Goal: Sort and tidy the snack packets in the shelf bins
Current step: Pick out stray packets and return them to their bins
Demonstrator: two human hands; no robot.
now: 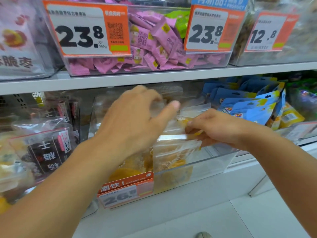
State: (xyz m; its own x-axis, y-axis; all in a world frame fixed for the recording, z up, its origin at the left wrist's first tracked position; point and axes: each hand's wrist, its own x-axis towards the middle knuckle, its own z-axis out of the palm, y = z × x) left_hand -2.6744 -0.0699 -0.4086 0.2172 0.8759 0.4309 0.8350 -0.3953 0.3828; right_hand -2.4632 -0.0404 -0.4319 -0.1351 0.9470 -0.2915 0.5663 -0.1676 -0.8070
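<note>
While the right hand (216, 129) pinches the top edge of a clear plastic packet of yellow dried fruit (175, 152) standing in the transparent middle shelf bin (214, 162), the left hand (135, 121) hovers open and blurred just left of it, equally near. The packet stands upright, long axis vertical, sealed edge up, flat face toward the aisle.

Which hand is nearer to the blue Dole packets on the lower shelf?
Right. The right hand is just left of the blue Dole packets, pinching a clear packet. The left hand is farther left, over the middle bin.
</note>
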